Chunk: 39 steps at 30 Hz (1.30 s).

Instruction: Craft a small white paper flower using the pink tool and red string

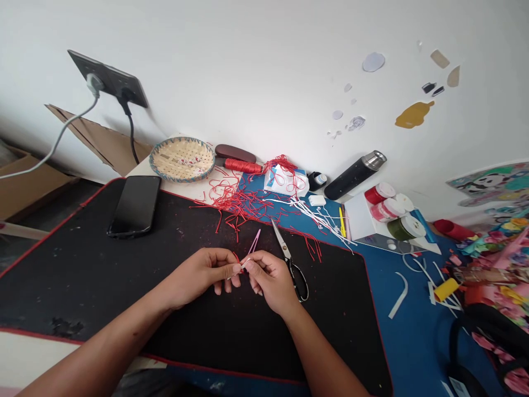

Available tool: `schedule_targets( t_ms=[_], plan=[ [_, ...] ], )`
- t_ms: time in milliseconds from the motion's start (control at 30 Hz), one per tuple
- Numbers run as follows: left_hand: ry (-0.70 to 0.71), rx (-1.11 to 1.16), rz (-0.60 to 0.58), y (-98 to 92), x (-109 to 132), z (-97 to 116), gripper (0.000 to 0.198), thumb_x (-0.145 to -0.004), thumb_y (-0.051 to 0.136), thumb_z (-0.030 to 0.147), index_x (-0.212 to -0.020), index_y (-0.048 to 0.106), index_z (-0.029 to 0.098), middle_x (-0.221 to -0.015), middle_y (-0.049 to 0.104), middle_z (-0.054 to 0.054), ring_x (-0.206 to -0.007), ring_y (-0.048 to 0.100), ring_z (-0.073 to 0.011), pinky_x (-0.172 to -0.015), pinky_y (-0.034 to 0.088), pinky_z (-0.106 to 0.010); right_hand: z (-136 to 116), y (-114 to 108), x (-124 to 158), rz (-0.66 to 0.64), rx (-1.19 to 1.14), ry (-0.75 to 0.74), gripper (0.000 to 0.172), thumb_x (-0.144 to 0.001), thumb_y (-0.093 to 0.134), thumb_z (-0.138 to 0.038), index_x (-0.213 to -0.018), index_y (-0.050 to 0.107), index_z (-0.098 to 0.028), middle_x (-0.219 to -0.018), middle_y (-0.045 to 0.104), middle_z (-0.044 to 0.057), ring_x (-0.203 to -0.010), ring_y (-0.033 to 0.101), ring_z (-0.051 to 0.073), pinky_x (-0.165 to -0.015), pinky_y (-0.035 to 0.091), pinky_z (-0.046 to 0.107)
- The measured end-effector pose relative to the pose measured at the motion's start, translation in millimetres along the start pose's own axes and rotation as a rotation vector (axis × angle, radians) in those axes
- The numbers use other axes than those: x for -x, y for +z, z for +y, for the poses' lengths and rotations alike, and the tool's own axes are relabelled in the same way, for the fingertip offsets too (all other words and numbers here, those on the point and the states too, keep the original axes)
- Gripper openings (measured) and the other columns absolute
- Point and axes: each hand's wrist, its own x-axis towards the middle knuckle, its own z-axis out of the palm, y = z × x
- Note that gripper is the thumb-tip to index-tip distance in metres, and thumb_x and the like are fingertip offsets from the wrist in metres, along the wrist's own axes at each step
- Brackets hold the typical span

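Observation:
Above the black mat, my left hand and my right hand meet, fingertips almost touching. Both pinch a short white cord between thumb and fingers. A bit of red cord shows by the left fingertips; how the two join is too small to tell. Purple tweezers point away just beyond the fingers, their near end hidden by my right hand. Scissors with black handles lie right of that hand.
Cut red cords, white cords and a red thread spool lie behind the mat. A woven basket and phone are at left; a black flask and paint jars at right.

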Motion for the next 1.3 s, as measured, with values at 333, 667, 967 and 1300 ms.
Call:
schedule_targets(
  t_ms=[333, 667, 967, 1300],
  plan=[
    [0.044, 0.083, 0.066, 4.6, -1.0, -0.5, 0.042, -0.083, 0.079, 0.057, -0.079, 0.071, 0.016, -0.072, 0.072, -0.002, -0.057, 0.059, -0.0123, -0.054, 0.046, -0.024, 2.8, -0.9, -0.1, -0.007, -0.068, 0.0, 0.043, -0.093, 0.07, -0.06, -0.098, 0.07, -0.018, -0.056, 0.056, -0.006, -0.042, 0.045, 0.008, -0.041, 0.036, 0.019],
    [0.096, 0.163, 0.166, 6.0, -2.4, -2.4, 0.044, -0.081, 0.082, 0.057, -0.09, 0.07, 0.016, -0.069, 0.07, 0.0, -0.057, 0.059, -0.0132, -0.052, 0.045, -0.024, 1.7, 2.6, 0.8, -0.034, 0.013, -0.023, 0.037, -0.095, 0.069, -0.054, -0.086, 0.066, -0.019, -0.059, 0.057, -0.005, -0.048, 0.048, 0.008, -0.046, 0.037, 0.02],
    [0.088, 0.152, 0.139, 6.3, -3.7, -4.6, 0.043, -0.081, 0.082, 0.056, -0.092, 0.069, 0.016, -0.069, 0.07, 0.0, -0.059, 0.06, -0.0135, -0.053, 0.045, -0.024, 6.0, 2.7, 0.4, -0.033, 0.054, -0.032, 0.031, -0.097, 0.067, -0.049, -0.088, 0.065, -0.019, -0.059, 0.057, -0.006, -0.048, 0.048, 0.009, -0.049, 0.039, 0.021],
    [0.088, 0.141, 0.164, 5.8, -4.6, -4.3, 0.044, -0.081, 0.082, 0.058, -0.093, 0.074, 0.016, -0.072, 0.07, -0.001, -0.06, 0.06, -0.0139, -0.054, 0.046, -0.025, 5.5, 3.2, 1.0, -0.045, 0.029, -0.016, 0.029, -0.097, 0.067, -0.047, -0.089, 0.065, -0.019, -0.059, 0.054, -0.006, -0.047, 0.047, 0.008, -0.047, 0.036, 0.021]
  ],
)
